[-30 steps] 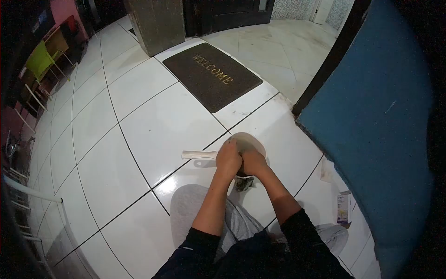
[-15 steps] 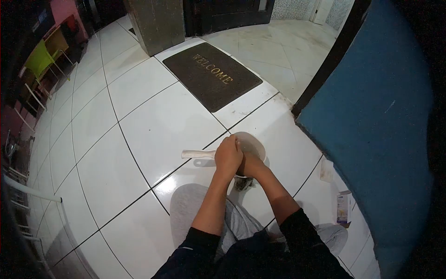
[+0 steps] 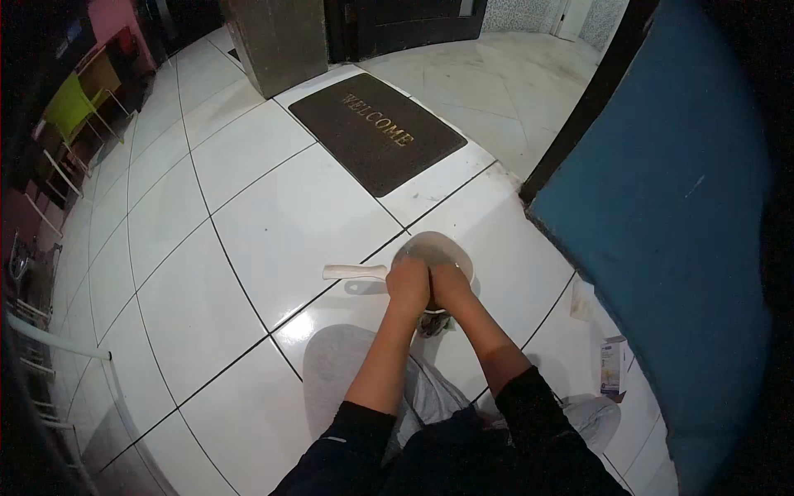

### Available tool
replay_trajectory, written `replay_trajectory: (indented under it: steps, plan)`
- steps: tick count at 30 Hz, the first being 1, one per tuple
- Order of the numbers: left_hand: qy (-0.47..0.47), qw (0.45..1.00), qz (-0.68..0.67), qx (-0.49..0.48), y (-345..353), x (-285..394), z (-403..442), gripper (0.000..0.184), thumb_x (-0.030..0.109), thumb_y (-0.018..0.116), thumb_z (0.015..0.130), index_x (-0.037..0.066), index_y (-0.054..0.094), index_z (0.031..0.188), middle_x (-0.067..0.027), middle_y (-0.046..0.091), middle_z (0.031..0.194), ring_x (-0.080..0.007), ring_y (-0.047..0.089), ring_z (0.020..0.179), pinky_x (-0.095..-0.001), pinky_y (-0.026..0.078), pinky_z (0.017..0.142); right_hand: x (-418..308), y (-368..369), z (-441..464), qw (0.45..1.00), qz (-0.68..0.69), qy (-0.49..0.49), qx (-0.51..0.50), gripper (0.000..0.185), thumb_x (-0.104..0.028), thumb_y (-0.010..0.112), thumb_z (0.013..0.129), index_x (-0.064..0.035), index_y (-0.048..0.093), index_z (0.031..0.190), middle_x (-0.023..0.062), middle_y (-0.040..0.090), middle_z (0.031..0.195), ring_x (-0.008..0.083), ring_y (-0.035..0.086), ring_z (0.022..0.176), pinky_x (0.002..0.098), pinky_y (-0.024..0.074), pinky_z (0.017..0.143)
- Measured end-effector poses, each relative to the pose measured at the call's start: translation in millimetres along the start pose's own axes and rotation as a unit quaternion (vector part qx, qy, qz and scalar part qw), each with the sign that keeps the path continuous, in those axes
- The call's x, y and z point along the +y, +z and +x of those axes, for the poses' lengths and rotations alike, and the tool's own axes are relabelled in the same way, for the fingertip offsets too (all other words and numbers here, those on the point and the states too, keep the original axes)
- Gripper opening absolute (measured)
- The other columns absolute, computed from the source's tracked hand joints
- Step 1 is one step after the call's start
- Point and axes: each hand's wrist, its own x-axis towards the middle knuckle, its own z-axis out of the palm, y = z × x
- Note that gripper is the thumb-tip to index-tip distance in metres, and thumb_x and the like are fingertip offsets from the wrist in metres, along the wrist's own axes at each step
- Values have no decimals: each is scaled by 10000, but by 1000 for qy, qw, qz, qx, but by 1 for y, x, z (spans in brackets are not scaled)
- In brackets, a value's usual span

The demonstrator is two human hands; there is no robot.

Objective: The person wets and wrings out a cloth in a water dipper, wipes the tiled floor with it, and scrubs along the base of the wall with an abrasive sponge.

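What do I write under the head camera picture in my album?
Left hand and right hand side by side at a pale handled container, over white floor tiles near a WELCOME mat.

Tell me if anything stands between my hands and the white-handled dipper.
Nothing visible does: your left hand and right hand are together at the opening of the white-handled dipper. The dark crumpled bundle lies on its near side, out of the way.

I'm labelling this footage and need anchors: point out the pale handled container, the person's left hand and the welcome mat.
Pale handled container (image 3: 432, 245): head view, inner wall near the far rim.
Left hand (image 3: 409, 285): head view, back of the hand.
Welcome mat (image 3: 375, 140): head view, dark surface near its middle.
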Motion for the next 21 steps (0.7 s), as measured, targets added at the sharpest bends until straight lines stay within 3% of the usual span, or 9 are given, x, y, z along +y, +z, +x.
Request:
replay_trajectory:
  steps: [3,5,6,8,12,15,17,21]
  plan:
    - [14,999,35,-30,7,1,-1,164,98,507,752,17,648,770,-176,618,828,-307,619,756,-411,495,640,-12,-14,-6,997,-22,64,-48,206,-155,492,792,-60,618,925,199,597,918,339,589,856,408,483,748]
    - [19,999,36,-29,13,0,-1,176,107,497,760,21,652,760,-169,625,792,-310,622,731,-406,496,634,-9,-4,-7,993,-97,22,67,197,-168,504,792,-65,627,906,209,548,1012,362,540,961,410,475,782]
    - [32,999,20,3,15,-1,-2,183,112,493,763,27,654,746,-164,626,767,-310,624,715,-404,497,622,-11,-7,-7,993,-97,22,68,197,-168,504,792,-65,627,906,209,548,1012,362,540,961,410,475,782]
    - [45,998,5,36,19,-2,0,192,117,488,766,33,656,731,-160,627,741,-310,625,699,-401,498,610,-17,-12,-9,995,-75,62,1,234,-207,545,769,-57,626,929,209,495,1084,387,483,1035,415,464,812]
    - [11,999,46,20,20,0,3,196,132,489,765,37,655,722,-164,629,763,-306,627,703,-404,497,589,-24,-27,-13,997,-33,66,-12,264,-234,586,733,-54,638,918,199,532,1039,357,529,985,403,466,814]
    - [6,998,55,21,21,0,3,177,119,503,754,40,657,718,-159,632,764,-304,630,707,-400,499,583,-18,-22,-9,991,-100,39,-76,267,-251,608,710,-50,655,880,182,580,949,322,575,919,389,473,802]
    - [20,998,55,37,22,-2,3,168,111,509,748,41,659,719,-158,633,767,-303,632,709,-395,502,584,-19,-18,-11,995,-83,52,-17,210,-207,582,728,-43,664,830,177,611,878,307,606,849,390,482,778]
    - [35,997,69,-4,17,0,3,155,86,509,743,34,653,727,-164,631,782,-307,631,720,-388,507,597,-16,-12,-9,997,-36,70,4,185,-153,552,743,-37,660,838,191,616,881,319,609,835,405,486,756]
